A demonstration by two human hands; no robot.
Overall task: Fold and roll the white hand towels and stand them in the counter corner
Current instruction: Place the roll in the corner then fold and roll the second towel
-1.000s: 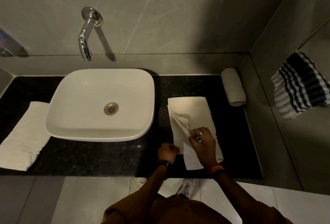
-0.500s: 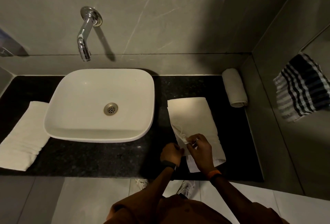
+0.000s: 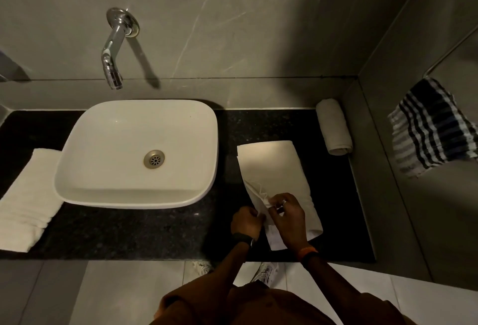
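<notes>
1. hand towel (image 3: 274, 166): white, folded into a long strip. it lies flat on the dark counter (image 3: 129, 234) to the right of the basin (image 3: 129, 199), far end toward the back wall, near end under your hands.
2. left hand (image 3: 247, 222): fingers curled, and as far as the view shows they pinch the strip's near left edge.
3. right hand (image 3: 287, 217): thumb and fingers pinch a loose, rumpled flap raised from the near left part of the strip.
4. rolled towel (image 3: 333, 126): a finished roll in the back right corner, against the side wall and well apart from the strip. from this angle you cannot tell whether it stands upright or lies on its side.
5. folded towel (image 3: 24, 200): another white one waits on the counter just left of the basin, not yet rolled.
6. step in hand, as a judgement: you are tidying the lengthwise fold. the raised flap shows the strip is not yet flat, and no turn of the roll has been made.
7. next move, as a judgement: lay the flap down flush with the left edge and smooth it. then take the near end in both hands and turn it over tightly, with even pressure across the width so the roll does not taper.
8. surroundings: a wall tap (image 3: 112, 47) above the basin and a striped cloth (image 3: 434, 128) hanging on the right wall.
</notes>
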